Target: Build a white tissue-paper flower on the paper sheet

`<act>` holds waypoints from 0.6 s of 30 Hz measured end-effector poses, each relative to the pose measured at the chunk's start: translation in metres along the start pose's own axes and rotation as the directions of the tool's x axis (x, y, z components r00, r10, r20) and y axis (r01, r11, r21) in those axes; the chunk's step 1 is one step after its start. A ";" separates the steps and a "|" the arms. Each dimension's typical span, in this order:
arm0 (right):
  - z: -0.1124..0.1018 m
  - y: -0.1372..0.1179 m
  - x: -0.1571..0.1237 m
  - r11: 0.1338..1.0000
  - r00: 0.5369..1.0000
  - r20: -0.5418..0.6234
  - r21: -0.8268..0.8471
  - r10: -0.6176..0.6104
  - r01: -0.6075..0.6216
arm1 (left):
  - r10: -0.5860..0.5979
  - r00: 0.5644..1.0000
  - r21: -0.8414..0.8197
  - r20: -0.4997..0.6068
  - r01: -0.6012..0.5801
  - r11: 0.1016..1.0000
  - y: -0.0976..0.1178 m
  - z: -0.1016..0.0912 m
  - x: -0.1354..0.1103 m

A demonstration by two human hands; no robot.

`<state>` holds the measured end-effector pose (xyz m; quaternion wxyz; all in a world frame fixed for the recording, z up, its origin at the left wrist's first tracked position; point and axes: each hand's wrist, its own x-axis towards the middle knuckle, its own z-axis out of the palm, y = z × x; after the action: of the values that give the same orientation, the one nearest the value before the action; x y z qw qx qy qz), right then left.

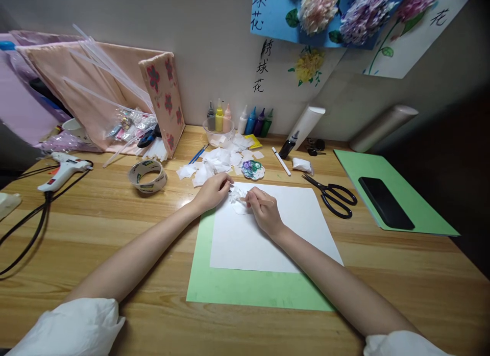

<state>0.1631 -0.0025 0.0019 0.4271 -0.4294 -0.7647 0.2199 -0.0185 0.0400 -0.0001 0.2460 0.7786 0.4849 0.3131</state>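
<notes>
My left hand (214, 190) is closed in a pinch on a small crumpled white tissue piece (238, 197) that rests on a white sheet of paper (268, 228). My right hand (264, 209) is closed beside it, fingers pinching the same tissue cluster from the right. The white sheet lies on a light green sheet (229, 284) on the wooden table (115, 228). A pile of cut white tissue squares (214, 164) lies just beyond my hands, with a small paint palette (253, 169) next to it.
Black scissors (333, 195) lie right of the paper. A phone (386, 202) sits on a green board (417, 203). A tape roll (147, 175) and a glue gun (63, 170) with its cord lie left. Paint bottles (239, 120) stand by the wall.
</notes>
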 end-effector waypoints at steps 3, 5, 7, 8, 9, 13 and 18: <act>-0.001 0.001 -0.003 0.999 0.999 -0.033 0.020 -0.037 0.038 | -0.023 1.000 -0.036 -0.001 0.023 0.999 0.003 -0.001 0.000; -0.002 0.002 -0.005 0.996 0.994 -0.072 0.036 -0.084 0.087 | -0.067 0.998 -0.083 0.023 0.068 0.994 0.005 -0.007 0.002; -0.003 0.003 -0.008 0.992 0.990 -0.092 0.059 -0.104 0.110 | -0.112 0.993 -0.140 0.037 0.116 0.983 0.008 -0.018 0.007; -0.003 0.004 -0.009 0.992 0.990 -0.099 0.076 -0.097 0.105 | -0.126 0.992 -0.156 0.024 0.129 0.979 0.010 -0.027 0.010; -0.004 0.005 -0.009 0.991 0.991 -0.106 0.098 -0.083 0.093 | -0.135 0.991 -0.149 -0.008 0.133 0.980 0.011 -0.036 0.012; -0.004 0.008 -0.011 0.985 0.991 -0.133 0.169 -0.007 0.030 | -0.179 0.962 0.147 -0.208 0.211 0.966 0.011 -0.072 0.016; -0.004 0.008 -0.011 0.983 0.991 -0.130 0.182 0.018 0.006 | -0.348 0.914 0.255 -0.208 0.394 0.883 0.002 -0.070 0.011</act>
<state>0.1729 -0.0078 -0.0067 0.5134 -0.4043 -0.7103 0.2616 -0.0649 0.0547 0.0518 0.1453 0.6719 0.6836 0.2452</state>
